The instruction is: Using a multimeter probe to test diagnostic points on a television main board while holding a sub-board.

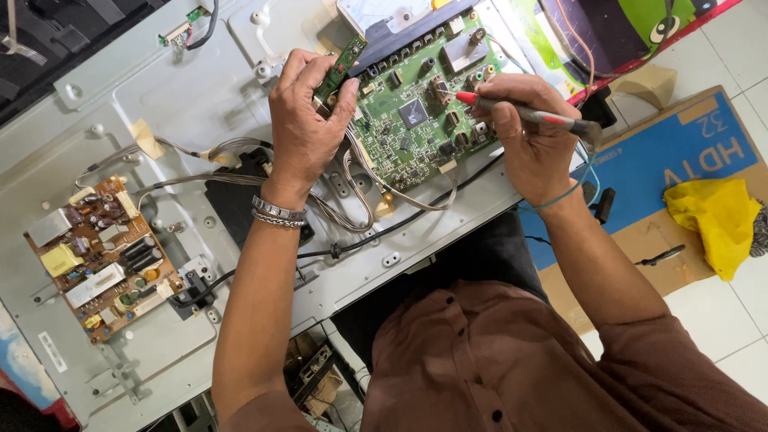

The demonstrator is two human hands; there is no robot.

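Entry, ordered from the wearer outward; all places given from the green main board (416, 112).

1. Brown power board (100, 254): far to the left of the green main board and nearer the wearer, screwed to the grey metal back panel (200, 88). Untouched.
2. Grey ribbon cables (352, 192): run from the green main board's near-left corner leftward across the panel, under the left wrist.
3. Left hand (308, 120): at the left edge of the green main board, fingers curled closed, thumb and fingertips pinching a small narrow green strip board (342, 62) tilted up off the panel. Bracelets at the wrist.
4. Right hand (528, 136): at the right edge of the green main board, closed in a pen grip round a red-tipped test probe (528, 114); the tip rests over the board's upper right part, among the connectors. Exact contact point too small to tell.
5. Cardboard box, blue-printed (680, 160), with yellow cloth (716, 216): right of the green main board, on the tiled floor.

Handling note, as judgement: keep the probe steep and steady, heel of the hand braced, so the tip meets one pad only; hold the strip board still and clear of the cables.
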